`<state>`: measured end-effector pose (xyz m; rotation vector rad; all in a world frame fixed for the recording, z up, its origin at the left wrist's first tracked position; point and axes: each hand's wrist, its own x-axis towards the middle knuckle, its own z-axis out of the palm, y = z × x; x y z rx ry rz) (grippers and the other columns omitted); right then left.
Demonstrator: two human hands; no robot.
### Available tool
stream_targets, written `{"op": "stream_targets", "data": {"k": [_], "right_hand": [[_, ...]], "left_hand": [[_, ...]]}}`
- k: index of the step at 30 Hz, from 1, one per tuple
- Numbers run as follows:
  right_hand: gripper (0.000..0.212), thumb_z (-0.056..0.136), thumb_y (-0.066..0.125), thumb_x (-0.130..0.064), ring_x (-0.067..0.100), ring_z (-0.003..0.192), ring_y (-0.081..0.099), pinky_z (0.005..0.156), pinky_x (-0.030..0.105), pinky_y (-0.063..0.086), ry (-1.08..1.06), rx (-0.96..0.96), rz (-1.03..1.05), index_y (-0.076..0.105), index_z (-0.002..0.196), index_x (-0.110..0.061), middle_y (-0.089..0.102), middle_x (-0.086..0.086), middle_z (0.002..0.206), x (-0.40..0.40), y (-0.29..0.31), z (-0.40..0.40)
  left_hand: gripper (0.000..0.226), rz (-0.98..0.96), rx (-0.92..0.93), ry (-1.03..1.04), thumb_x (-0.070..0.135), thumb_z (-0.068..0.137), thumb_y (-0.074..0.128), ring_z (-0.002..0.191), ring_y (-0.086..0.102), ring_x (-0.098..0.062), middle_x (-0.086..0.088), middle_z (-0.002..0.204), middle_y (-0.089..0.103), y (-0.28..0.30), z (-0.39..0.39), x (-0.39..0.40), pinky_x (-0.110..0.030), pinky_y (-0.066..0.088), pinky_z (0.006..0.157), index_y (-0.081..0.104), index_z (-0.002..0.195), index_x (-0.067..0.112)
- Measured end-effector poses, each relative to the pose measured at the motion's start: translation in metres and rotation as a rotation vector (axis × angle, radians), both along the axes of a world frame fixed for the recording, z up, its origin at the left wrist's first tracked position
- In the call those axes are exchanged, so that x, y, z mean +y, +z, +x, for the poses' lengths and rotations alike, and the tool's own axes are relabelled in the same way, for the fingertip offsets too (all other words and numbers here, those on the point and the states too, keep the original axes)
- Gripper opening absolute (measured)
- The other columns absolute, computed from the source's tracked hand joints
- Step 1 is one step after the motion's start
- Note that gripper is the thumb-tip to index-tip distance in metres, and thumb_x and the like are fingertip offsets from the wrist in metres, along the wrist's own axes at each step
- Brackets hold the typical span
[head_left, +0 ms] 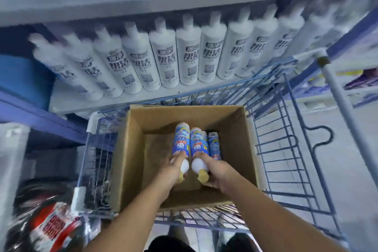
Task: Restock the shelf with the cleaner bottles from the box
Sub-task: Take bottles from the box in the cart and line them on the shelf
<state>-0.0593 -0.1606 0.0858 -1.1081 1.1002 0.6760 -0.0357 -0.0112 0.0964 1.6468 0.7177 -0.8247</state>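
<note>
While each bottle points its yellow cap toward the person, left hand [173, 166] and right hand [214, 172] grip one apiece.

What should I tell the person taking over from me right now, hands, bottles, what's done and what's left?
Left hand grips one blue cleaner bottle near its neck; right hand grips a second blue bottle, both over the cardboard box in the blue cart.
At least one more blue bottle stands against the box's right wall.
The shelf ahead shows a full row of white bottles; no blue ones visible there.
Left: shelve the two held, then the rest of the box.
</note>
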Motion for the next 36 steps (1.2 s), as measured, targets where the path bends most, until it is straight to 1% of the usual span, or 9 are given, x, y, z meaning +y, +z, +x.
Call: {"op": "stream_targets", "data": {"k": [3,7,9,13,17,25,28,33,36], "right_hand": [[0.066,0.064,0.086,-0.055,0.024,0.082,0.072,0.064,0.031,0.059,0.082,-0.086,-0.029,0.070,0.108,-0.009,0.077,0.009,0.095,-0.008,0.044,-0.008],[0.064,0.072,0.077,-0.061,0.029,0.070,0.066,0.039,0.020,0.043,0.196,-0.190,-0.050,0.071,0.107,-0.007,0.073,0.011,0.078,-0.031,0.093,-0.028],[0.067,0.071,0.078,-0.062,0.028,0.066,0.067,0.042,0.022,0.044,0.194,-0.255,-0.041,0.070,0.108,-0.007,0.074,0.012,0.081,-0.041,0.119,-0.038],[0.058,0.074,0.078,-0.057,0.023,0.072,0.070,0.062,0.032,0.055,0.186,-0.421,-0.048,0.074,0.107,-0.009,0.078,0.013,0.094,-0.057,0.166,-0.052],[0.044,0.081,0.077,-0.050,0.020,0.069,0.068,0.058,0.028,0.052,0.145,-0.523,-0.030,0.075,0.102,-0.012,0.077,0.010,0.087,-0.070,0.205,-0.053],[0.055,0.077,0.076,-0.056,0.018,0.062,0.063,0.055,0.026,0.043,0.088,-0.662,-0.038,0.073,0.107,-0.010,0.074,0.009,0.080,-0.075,0.276,-0.030],[0.053,0.079,0.075,-0.054,0.018,0.062,0.061,0.051,0.023,0.044,0.065,-0.706,-0.048,0.072,0.109,-0.011,0.073,0.008,0.080,-0.067,0.301,-0.015],[0.043,0.083,0.071,-0.053,0.016,0.063,0.057,0.060,0.027,0.042,0.042,-0.742,-0.113,0.072,0.100,-0.014,0.070,0.005,0.076,-0.054,0.335,0.010],[0.050,0.081,0.069,-0.057,0.014,0.059,0.056,0.056,0.027,0.038,0.030,-0.772,-0.134,0.073,0.105,-0.013,0.070,0.004,0.073,-0.048,0.342,0.028]], "left_hand": [[0.068,0.010,-0.086,0.024,0.066,0.075,0.064,0.063,0.069,-0.018,-0.014,0.096,0.073,0.035,-0.011,-0.004,-0.025,0.051,0.052,0.064,0.117,0.013],[0.039,-0.015,-0.177,0.108,0.047,0.092,0.062,0.056,0.062,-0.017,-0.011,0.080,0.070,0.089,-0.035,-0.017,-0.026,0.050,0.054,0.063,0.108,0.011],[0.031,-0.044,-0.222,0.151,0.042,0.093,0.064,0.056,0.059,-0.017,-0.009,0.075,0.066,0.116,-0.049,-0.024,-0.027,0.049,0.055,0.063,0.100,0.012],[0.031,-0.073,-0.325,0.204,0.041,0.093,0.063,0.057,0.057,-0.019,-0.011,0.071,0.065,0.167,-0.074,-0.040,-0.029,0.050,0.059,0.065,0.093,0.010],[0.034,-0.069,-0.452,0.193,0.042,0.095,0.060,0.056,0.058,-0.019,-0.010,0.068,0.067,0.207,-0.080,-0.055,-0.028,0.050,0.058,0.067,0.093,0.009],[0.032,-0.152,-0.561,0.256,0.043,0.093,0.063,0.046,0.055,-0.016,-0.012,0.065,0.065,0.279,-0.053,-0.064,-0.023,0.049,0.046,0.065,0.092,0.010],[0.035,-0.191,-0.610,0.244,0.042,0.093,0.063,0.045,0.054,-0.017,-0.014,0.067,0.064,0.303,-0.037,-0.057,-0.026,0.050,0.048,0.066,0.093,0.007],[0.038,-0.199,-0.703,0.161,0.046,0.094,0.060,0.052,0.060,-0.016,-0.009,0.069,0.069,0.334,-0.009,-0.039,-0.028,0.051,0.055,0.068,0.095,0.009],[0.037,-0.238,-0.691,0.162,0.048,0.091,0.062,0.051,0.063,-0.015,-0.009,0.072,0.073,0.340,0.013,-0.028,-0.026,0.052,0.055,0.068,0.098,0.012]]}}
